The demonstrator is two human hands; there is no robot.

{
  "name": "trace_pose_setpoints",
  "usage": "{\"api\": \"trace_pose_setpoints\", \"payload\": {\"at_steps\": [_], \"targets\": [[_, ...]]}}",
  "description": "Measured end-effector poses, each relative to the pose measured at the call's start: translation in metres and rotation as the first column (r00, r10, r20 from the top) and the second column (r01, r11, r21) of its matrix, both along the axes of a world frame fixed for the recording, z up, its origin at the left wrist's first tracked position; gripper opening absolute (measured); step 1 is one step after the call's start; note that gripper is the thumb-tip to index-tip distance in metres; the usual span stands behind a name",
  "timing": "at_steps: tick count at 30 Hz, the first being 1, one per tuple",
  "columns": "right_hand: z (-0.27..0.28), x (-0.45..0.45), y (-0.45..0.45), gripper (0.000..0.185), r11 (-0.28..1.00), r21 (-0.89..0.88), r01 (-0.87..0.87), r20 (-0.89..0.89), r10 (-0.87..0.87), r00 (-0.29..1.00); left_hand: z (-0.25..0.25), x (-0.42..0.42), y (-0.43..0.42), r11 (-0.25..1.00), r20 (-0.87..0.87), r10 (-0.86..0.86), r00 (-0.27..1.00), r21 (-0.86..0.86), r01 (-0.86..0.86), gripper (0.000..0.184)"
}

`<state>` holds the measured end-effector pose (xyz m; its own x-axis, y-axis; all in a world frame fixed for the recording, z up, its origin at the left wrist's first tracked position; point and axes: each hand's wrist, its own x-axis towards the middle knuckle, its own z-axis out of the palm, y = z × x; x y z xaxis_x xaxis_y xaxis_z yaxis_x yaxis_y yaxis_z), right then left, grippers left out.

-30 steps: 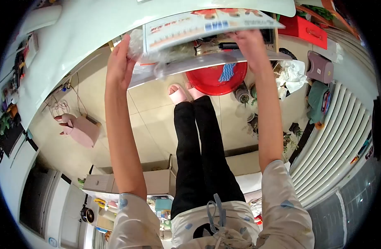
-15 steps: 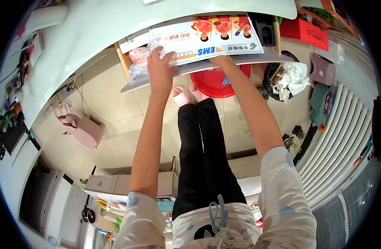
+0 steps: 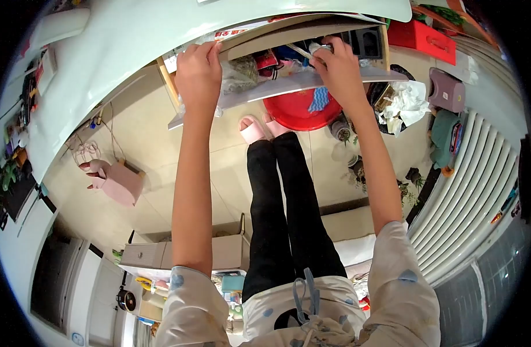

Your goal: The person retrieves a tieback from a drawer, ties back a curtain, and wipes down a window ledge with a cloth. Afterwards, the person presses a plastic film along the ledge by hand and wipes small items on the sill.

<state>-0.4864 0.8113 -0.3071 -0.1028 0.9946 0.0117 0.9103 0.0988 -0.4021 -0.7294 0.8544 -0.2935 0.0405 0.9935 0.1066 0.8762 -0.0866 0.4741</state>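
Note:
A cardboard EMS mailer (image 3: 300, 34) stands tilted up at the back of the pulled-out drawer (image 3: 260, 92), its brown side towards me. My left hand (image 3: 199, 75) is closed on the mailer's left edge. Inside the drawer, my right hand (image 3: 339, 69) has its fingers curled at a small whitish item (image 3: 318, 47), too unclear to name. Clear plastic bags (image 3: 238, 78) and several small coloured things lie between my hands. A black tray (image 3: 368, 43) sits at the drawer's right end.
Below the drawer stands a red basin (image 3: 300, 113) with a blue cloth (image 3: 319, 99). To the right are a trash bin with white tissues (image 3: 407, 104), a red box (image 3: 422, 41) and a white radiator (image 3: 468, 191). A pink animal-shaped stool (image 3: 118, 182) stands left.
The mailer has swung up and back from lying across the drawer, uncovering what is beneath. My left hand moved left and up; my right hand moved up into the drawer.

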Motion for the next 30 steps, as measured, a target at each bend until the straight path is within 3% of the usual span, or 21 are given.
{"api": "trace_pose_setpoints", "payload": {"at_steps": [1, 2, 4, 5, 7, 8, 11, 12, 13, 16, 17, 19, 20, 21, 23, 24, 25, 28, 30], "targets": [[0.005, 0.001, -0.003, 0.012, 0.998, -0.057, 0.032, -0.165, -0.041, 0.985, 0.0, 0.001, 0.0, 0.999, -0.009, 0.017, 1.0, -0.032, -0.017, 0.021], [0.012, 0.003, -0.006, 0.012, 0.998, -0.056, 0.034, -0.163, -0.042, 0.986, 0.0, 0.002, 0.0, 0.999, -0.007, 0.015, 1.0, -0.031, -0.015, 0.021], [0.028, 0.005, -0.013, 0.015, 0.982, -0.061, 0.181, -0.442, -0.189, 0.877, -0.001, 0.004, 0.0, 0.999, -0.025, 0.024, 0.999, -0.043, -0.025, 0.023], [0.033, 0.007, -0.019, 0.015, 0.981, -0.064, 0.184, -0.44, -0.193, 0.877, -0.002, 0.005, -0.001, 0.999, -0.023, 0.02, 1.0, -0.046, -0.021, 0.023], [0.041, 0.013, -0.027, 0.014, 0.914, -0.248, 0.322, -0.54, -0.406, 0.737, -0.005, 0.008, 0.0, 0.999, -0.05, 0.013, 0.999, -0.043, -0.015, 0.023], [0.042, 0.015, -0.031, 0.014, 0.913, -0.248, 0.324, -0.54, -0.408, 0.736, -0.006, 0.009, 0.0, 0.999, -0.05, 0.011, 0.999, -0.042, -0.013, 0.023], [0.042, 0.024, -0.04, 0.021, 0.849, -0.328, 0.414, -0.76, -0.498, 0.419, -0.009, 0.014, -0.001, 0.999, -0.078, 0.014, 0.997, -0.04, -0.017, 0.022], [0.047, 0.026, -0.043, 0.022, 0.802, -0.376, 0.464, -0.709, -0.571, 0.414, -0.01, 0.016, -0.002, 0.998, -0.063, 0.011, 0.998, -0.067, -0.015, 0.018], [0.049, 0.029, -0.047, 0.022, 0.801, -0.374, 0.467, -0.709, -0.572, 0.413, -0.012, 0.018, -0.004, 0.996, -0.047, 0.01, 0.999, -0.093, -0.014, 0.014], [0.06, 0.029, -0.053, 0.02, 0.677, -0.389, 0.625, -0.851, -0.524, 0.039, -0.024, 0.027, -0.012, 0.994, 0.01, -0.093, 0.996, -0.049, 0.094, 0.013], [0.061, 0.032, -0.06, 0.02, 0.676, -0.387, 0.627, -0.851, -0.524, 0.04, -0.032, 0.031, -0.016, 0.994, 0.012, -0.095, 0.995, -0.048, 0.095, 0.013], [0.063, 0.043, -0.074, 0.021, 0.709, -0.33, 0.624, -0.933, -0.344, -0.104, -0.048, 0.042, -0.024, 0.993, 0.007, -0.117, 0.993, -0.014, 0.117, 0.016], [0.074, 0.037, -0.073, 0.02, 0.719, -0.256, 0.646, -0.95, -0.309, -0.032, -0.048, 0.046, -0.031, 0.981, -0.046, -0.141, 0.989, -0.143, 0.133, 0.019], [0.08, 0.038, -0.079, 0.02, 0.719, -0.254, 0.647, -0.95, -0.31, -0.028, -0.055, 0.048, -0.039, 0.981, -0.042, -0.141, 0.989, -0.143, 0.134, 0.019], [0.092, 0.038, -0.089, 0.021, 0.66, -0.294, 0.692, -0.94, -0.33, -0.085, -0.068, 0.05, -0.053, 0.962, -0.228, -0.258, 0.939, -0.156, 0.226, 0.028], [0.097, 0.034, -0.089, 0.022, 0.577, -0.33, 0.747, -0.925, -0.355, -0.134, -0.073, 0.05, -0.058, 0.942, -0.171, -0.277, 0.945, -0.241, 0.232, 0.036], [0.099, 0.036, -0.094, 0.022, 0.578, -0.331, 0.745, -0.925, -0.355, -0.136, -0.078, 0.047, -0.062, 0.943, -0.174, -0.275, 0.946, -0.241, 0.23, 0.036], [0.095, 0.042, -0.105, 0.027, 0.652, -0.575, 0.494, -0.817, -0.436, -0.377, -0.074, 0.035, -0.068, 0.935, -0.103, -0.31, 0.945, -0.215, 0.283, 0.037], [0.087, 0.037, -0.107, 0.027, 0.658, -0.6, 0.455, -0.796, -0.438, -0.417, -0.062, 0.023, -0.072, 0.96, 0.328, -0.193, 0.925, -0.131, 0.247, 0.045]]}}
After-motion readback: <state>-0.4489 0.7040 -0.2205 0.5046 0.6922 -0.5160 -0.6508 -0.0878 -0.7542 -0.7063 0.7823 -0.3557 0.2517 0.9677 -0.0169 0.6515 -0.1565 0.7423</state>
